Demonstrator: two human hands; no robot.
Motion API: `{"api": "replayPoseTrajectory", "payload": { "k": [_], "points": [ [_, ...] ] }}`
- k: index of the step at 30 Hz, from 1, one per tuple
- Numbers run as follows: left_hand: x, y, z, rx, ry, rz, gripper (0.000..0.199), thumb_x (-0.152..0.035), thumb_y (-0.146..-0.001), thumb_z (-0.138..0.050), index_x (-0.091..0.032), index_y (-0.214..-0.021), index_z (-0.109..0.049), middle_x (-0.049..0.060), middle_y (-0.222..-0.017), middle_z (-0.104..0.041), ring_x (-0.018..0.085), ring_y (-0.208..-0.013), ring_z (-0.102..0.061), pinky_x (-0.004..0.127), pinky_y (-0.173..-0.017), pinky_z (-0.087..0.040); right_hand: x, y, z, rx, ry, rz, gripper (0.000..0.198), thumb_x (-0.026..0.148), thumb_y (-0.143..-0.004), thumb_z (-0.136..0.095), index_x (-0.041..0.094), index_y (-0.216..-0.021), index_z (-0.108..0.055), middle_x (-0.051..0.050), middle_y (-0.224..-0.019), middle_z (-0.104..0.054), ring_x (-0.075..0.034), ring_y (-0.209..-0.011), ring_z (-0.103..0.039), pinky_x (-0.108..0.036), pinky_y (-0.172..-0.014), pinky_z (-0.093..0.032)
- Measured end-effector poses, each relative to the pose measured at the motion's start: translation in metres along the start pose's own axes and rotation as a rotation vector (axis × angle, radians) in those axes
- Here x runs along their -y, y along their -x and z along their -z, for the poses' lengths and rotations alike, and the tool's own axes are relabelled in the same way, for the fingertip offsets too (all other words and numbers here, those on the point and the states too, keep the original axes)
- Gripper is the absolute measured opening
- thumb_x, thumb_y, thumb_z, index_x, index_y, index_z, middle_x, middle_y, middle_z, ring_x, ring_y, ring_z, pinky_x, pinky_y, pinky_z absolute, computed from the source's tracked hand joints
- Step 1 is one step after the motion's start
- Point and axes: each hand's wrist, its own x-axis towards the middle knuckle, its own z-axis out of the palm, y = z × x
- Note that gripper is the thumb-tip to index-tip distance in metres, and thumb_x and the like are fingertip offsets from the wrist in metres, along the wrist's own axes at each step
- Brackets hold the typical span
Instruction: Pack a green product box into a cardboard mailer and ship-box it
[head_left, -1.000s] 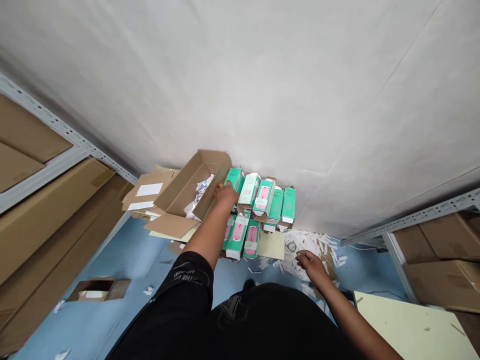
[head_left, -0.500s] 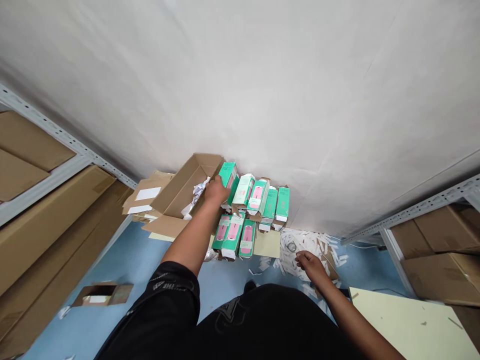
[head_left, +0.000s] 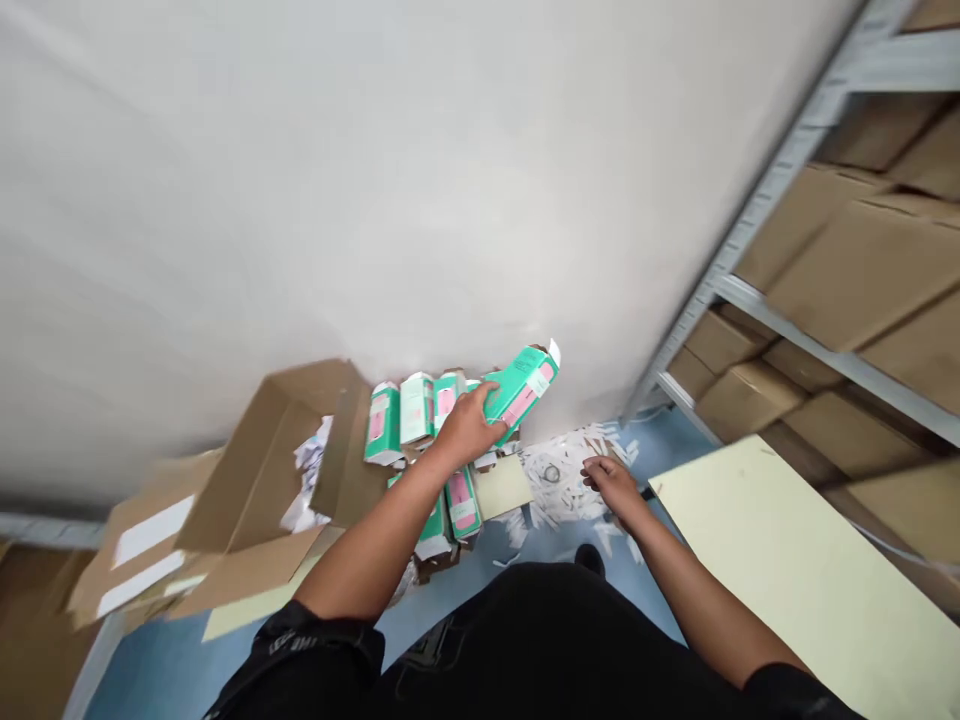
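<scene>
While carton [head_left: 251,475] stands open at left, our left hand [head_left: 472,428], nearer, grips green-and-pink box [head_left: 525,383] by lower-left end, long axis slanting up rightward. Right hand [head_left: 611,485] beyond, near paper scraps [head_left: 571,450]; fingers curled, whether closed we can't tell.

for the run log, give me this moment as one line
left hand: holding green-and-pink box, tilted | right hand: fingers curled, near paper scraps | carton: open, crumpled paper inside

Storeroom, metal shelving [head_left: 911,62], cardboard cartons [head_left: 862,270]
</scene>
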Motion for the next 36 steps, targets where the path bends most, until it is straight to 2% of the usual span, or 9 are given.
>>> {"api": "replayPoseTrajectory", "payload": {
  "k": [5, 10, 19, 23, 25, 28, 31, 34, 36],
  "points": [
    [-0.046, -0.016, -0.070, 0.260, 0.022, -0.343, 0.071, -0.022, -0.077, -0.069, -0.020, -0.147, -0.054, 0.011, -0.141, -0.063, 0.032, -0.131, -0.055, 0.044, -0.114, -0.044, -0.016, 0.061, 0.049, -0.314, -0.171, -0.036, 0.045, 0.062, -0.080, -0.067, 0.021, -0.096, -0.072, -0.009, -0.093, -0.077, -0.025, -0.080, -0.072, -0.034, -0.070, -0.054],
    [-0.119, -0.012, -0.147, 0.501, 0.103, -0.693, 0.070, -0.023, -0.077, -0.072, -0.024, -0.145, -0.057, 0.011, -0.143, -0.062, 0.034, -0.131, -0.053, 0.049, -0.116, -0.040, -0.029, 0.120, 0.127, -0.628, -0.405, 0.003, 0.056, 0.066, -0.087, -0.063, 0.026, -0.125, -0.066, -0.011, -0.133, -0.069, -0.027, -0.099, -0.072, -0.035, -0.073, -0.059],
    [-0.256, 0.026, -0.305, 0.702, 0.159, -1.097, 0.070, -0.021, -0.076, -0.072, -0.021, -0.144, -0.057, 0.017, -0.142, -0.058, 0.038, -0.128, -0.052, 0.055, -0.113, -0.039, -0.098, 0.183, 0.254, -0.790, -0.682, -0.067, 0.074, 0.050, -0.077, -0.083, 0.035, -0.141, -0.047, -0.004, -0.115, -0.067, -0.023, -0.091, -0.070, -0.037, -0.074, -0.064],
    [-0.312, 0.038, -0.358, 0.866, 0.130, -1.165, 0.073, -0.016, -0.072, -0.075, -0.026, -0.143, -0.060, 0.015, -0.148, -0.056, 0.039, -0.135, -0.049, 0.057, -0.119, -0.033, -0.141, 0.203, 0.311, -0.680, -0.770, -0.169, 0.053, 0.053, -0.081, -0.078, 0.031, -0.124, -0.056, -0.006, -0.113, -0.067, -0.025, -0.096, -0.069, -0.040, -0.073, -0.064],
    [-0.336, 0.045, -0.375, 0.887, 0.166, -1.116, 0.075, -0.016, -0.071, -0.077, -0.031, -0.143, -0.061, 0.012, -0.153, -0.054, 0.040, -0.143, -0.044, 0.060, -0.125, -0.023, -0.159, 0.210, 0.334, -0.659, -0.797, -0.176, 0.046, 0.053, -0.082, -0.076, 0.031, -0.118, -0.057, -0.007, -0.115, -0.068, -0.025, -0.099, -0.069, -0.040, -0.073, -0.064],
    [-0.362, 0.057, -0.393, 0.695, 0.249, -0.840, 0.081, -0.025, -0.074, -0.083, -0.034, -0.149, -0.053, 0.011, -0.164, -0.042, 0.042, -0.156, -0.025, 0.063, -0.129, -0.011, -0.180, 0.215, 0.360, -0.728, -0.833, -0.142, 0.043, 0.056, -0.086, -0.068, 0.034, -0.120, -0.053, -0.004, -0.121, -0.067, -0.025, -0.104, -0.068, -0.038, -0.075, -0.063],
    [-0.373, 0.070, -0.412, 0.494, 0.381, -0.365, 0.104, -0.043, -0.073, -0.088, -0.028, -0.161, -0.033, 0.018, -0.169, -0.027, 0.044, -0.156, -0.025, 0.063, -0.125, -0.027, -0.196, 0.211, 0.374, -0.796, -0.874, -0.104, 0.045, 0.059, -0.087, -0.062, 0.036, -0.122, -0.047, -0.001, -0.124, -0.066, -0.023, -0.106, -0.068, -0.037, -0.076, -0.063],
    [-0.377, 0.073, -0.432, 0.558, 0.642, 0.050, 0.109, -0.058, -0.083, -0.077, -0.032, -0.165, -0.010, 0.020, -0.168, -0.024, 0.037, -0.143, -0.050, 0.051, -0.109, -0.051, -0.206, 0.201, 0.378, -0.856, -0.892, -0.101, 0.046, 0.062, -0.088, -0.058, 0.037, -0.124, -0.044, 0.000, -0.129, -0.064, -0.022, -0.107, -0.068, -0.036, -0.076, -0.063],
    [-0.379, 0.069, -0.442, 0.594, 0.764, 0.164, 0.099, -0.061, -0.091, -0.067, -0.037, -0.164, -0.004, 0.017, -0.171, -0.021, 0.032, -0.144, -0.051, 0.044, -0.105, -0.055, -0.210, 0.195, 0.378, -0.907, -0.969, -0.106, 0.046, 0.062, -0.087, -0.057, 0.037, -0.124, -0.043, -0.001, -0.129, -0.064, -0.022, -0.108, -0.068, -0.038, -0.078, -0.063]
  ]
}}
